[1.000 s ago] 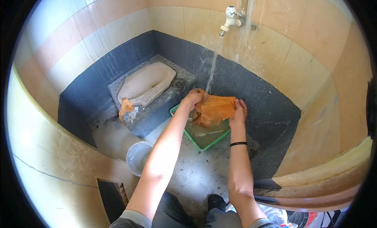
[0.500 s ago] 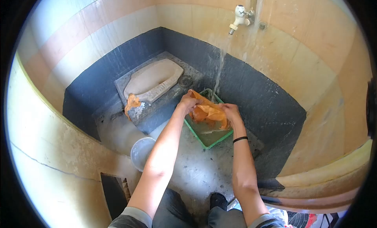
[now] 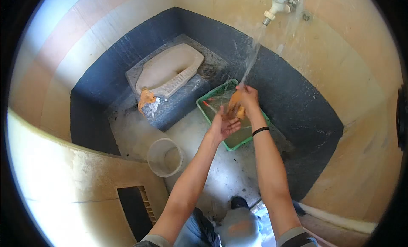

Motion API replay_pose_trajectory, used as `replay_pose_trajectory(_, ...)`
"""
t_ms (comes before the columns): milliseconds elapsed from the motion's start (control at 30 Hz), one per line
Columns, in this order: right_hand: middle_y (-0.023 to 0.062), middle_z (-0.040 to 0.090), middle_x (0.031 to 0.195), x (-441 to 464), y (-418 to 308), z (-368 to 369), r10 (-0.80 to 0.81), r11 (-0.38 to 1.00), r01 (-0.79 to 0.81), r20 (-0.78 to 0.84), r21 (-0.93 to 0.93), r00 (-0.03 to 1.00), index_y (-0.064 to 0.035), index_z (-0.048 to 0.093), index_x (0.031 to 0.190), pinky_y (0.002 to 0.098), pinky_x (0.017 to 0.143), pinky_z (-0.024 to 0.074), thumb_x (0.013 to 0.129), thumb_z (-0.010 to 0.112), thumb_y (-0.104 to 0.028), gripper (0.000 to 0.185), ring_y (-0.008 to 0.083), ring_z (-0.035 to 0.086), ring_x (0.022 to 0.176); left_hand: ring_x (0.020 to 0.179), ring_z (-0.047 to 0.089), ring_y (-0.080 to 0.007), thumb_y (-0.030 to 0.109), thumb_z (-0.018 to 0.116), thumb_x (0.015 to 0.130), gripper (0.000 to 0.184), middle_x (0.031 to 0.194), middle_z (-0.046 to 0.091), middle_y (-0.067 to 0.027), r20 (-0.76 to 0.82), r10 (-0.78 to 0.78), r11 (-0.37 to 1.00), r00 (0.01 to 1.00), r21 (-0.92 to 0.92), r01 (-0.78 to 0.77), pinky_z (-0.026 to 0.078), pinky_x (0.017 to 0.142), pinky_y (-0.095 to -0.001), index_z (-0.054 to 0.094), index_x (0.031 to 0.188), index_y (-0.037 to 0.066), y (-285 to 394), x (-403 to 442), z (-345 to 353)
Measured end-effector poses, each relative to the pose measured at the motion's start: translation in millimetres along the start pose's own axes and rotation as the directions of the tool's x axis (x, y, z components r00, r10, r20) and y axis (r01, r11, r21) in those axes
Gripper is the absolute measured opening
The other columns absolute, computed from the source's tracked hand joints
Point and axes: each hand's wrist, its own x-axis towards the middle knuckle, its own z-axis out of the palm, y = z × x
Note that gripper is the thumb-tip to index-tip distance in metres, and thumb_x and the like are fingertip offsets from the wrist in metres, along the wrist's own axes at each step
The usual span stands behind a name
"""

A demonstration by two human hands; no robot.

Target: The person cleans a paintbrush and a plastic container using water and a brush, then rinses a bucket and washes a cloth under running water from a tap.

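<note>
Above the green tray [image 3: 230,148], the orange cloth [image 3: 236,103] is gripped in the bent fingers of the right hand [image 3: 247,97]. The fingers of the left hand [image 3: 226,124] are loosely spread, palm up, beside the cloth's lower part; whether it is touched cannot be told.

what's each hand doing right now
Left hand: open, fingers spread; contact with the orange cloth unclear.
Right hand: closed, holding the orange cloth.
</note>
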Motion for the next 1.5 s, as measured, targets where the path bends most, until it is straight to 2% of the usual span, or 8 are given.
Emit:
replay_pose_trajectory(200,0.018,0.069,0.097,-63,-47,23,-0.233,0.794,0.149,-0.069,-0.589,0.97,0.0019,0.064,0.106,0.0404,0.078,0.0513,0.096,0.065,-0.029,0.033,0.0328,0.067,0.09,0.084,0.066,-0.0214,0.032,0.046,0.104,0.034,0.089,0.063,-0.0084,0.11,-0.071,0.958,0.991,-0.269,0.099,0.059,0.079,-0.035,0.06,0.12,0.005,38,34,52)
replay_pose_trajectory(367,0.0273,0.067,0.105,-149,-160,37,-0.189,0.891,0.167,-0.011,-0.422,0.982,-0.0066,0.049,0.116,0.0533,0.081,0.0506,0.095,0.059,-0.019,0.026,0.0495,0.065,0.093,0.095,0.067,-0.0223,0.022,0.046,0.101,0.036,0.104,0.066,-0.0102,0.143,-0.178,0.826,0.974,-0.516,0.227,0.057,0.081,-0.0342,0.058,0.127,0.0,59,93,21)
replay_pose_trajectory(467,0.0265,0.067,0.105,-162,-209,47,-0.199,0.894,0.188,0.015,-0.407,0.98,-0.0069,0.05,0.117,0.0532,0.08,0.0508,0.096,0.056,-0.016,0.024,0.0509,0.064,0.093,0.099,0.067,-0.0219,0.015,0.042,0.101,0.034,0.106,0.066,-0.01,-0.205,-0.119,0.819,0.972,-0.574,-0.02,0.058,0.084,-0.0336,0.058,0.127,-0.001,88,32,78)
replay_pose_trajectory(1100,0.027,0.032,0.156,-82,-196,51,-0.191,0.49,0.352,0.296,-0.798,0.936,0.0038,0.029,0.153,0.0497,0.121,0.018,0.104,0.043,-0.035,0.064,0.0419,0.025,0.148,0.121,0.054,-0.0267,0.049,0.038,0.105,0.056,0.135,0.058,-0.0098,0.156,0.02,0.92,0.988,-0.389,0.043,0.044,0.103,-0.0438,0.052,0.138,0.006,152,-96,154)
replay_pose_trajectory(1267,0.026,0.053,0.139,2,-194,31,-0.037,0.848,0.101,0.132,-0.52,0.991,-0.0008,0.037,0.147,0.048,0.109,0.0408,0.097,0.05,-0.006,0.051,0.038,0.049,0.134,0.124,0.054,-0.025,0.046,0.039,0.105,0.056,0.138,0.057,-0.0088,0.328,0.018,0.905,0.945,-0.408,0.124,0.039,0.109,-0.0471,0.048,0.142,0.006,174,-117,159)
replay_pose_trajectory(1333,0.0192,0.055,0.135,11,-219,31,0.42,0.903,-0.424,0.076,0.062,0.905,-0.0005,0.04,0.146,0.0387,0.098,0.0516,0.099,0.051,-0.006,0.048,0.0302,0.059,0.121,0.126,0.053,-0.0256,0.049,0.037,0.105,0.059,0.142,0.055,-0.0087,0.22,0.002,0.94,0.975,-0.333,0.073,0.039,0.109,-0.0469,0.046,0.144,0.006,168,-108,161)
replay_pose_trajectory(1400,0.0176,0.056,0.128,-5,-249,33,0.471,0.867,-0.483,0.115,0.12,0.875,0.0003,0.041,0.142,0.0337,0.091,0.0545,0.1,0.051,-0.004,0.044,0.0243,0.061,0.112,0.125,0.052,-0.025,0.048,0.038,0.105,0.057,0.139,0.055,-0.0083,-0.017,-0.332,0.875,0.943,-0.38,0.301,0.04,0.106,-0.045,0.043,0.146,0.008,167,-95,169)
replay_pose_trajectory(1500,0.0157,0.065,0.114,-23,-261,38,0.406,0.884,-0.403,0.038,0.238,0.913,0.001,0.059,0.122,0.0295,0.066,0.0544,0.099,0.051,-0.006,0.025,0.0211,0.069,0.093,0.115,0.058,-0.0241,0.045,0.043,0.105,0.049,0.121,0.062,-0.0077,0.165,-0.061,0.832,0.984,-0.537,0.142,0.045,0.101,-0.0451,0.051,0.138,0.009,175,-91,198)
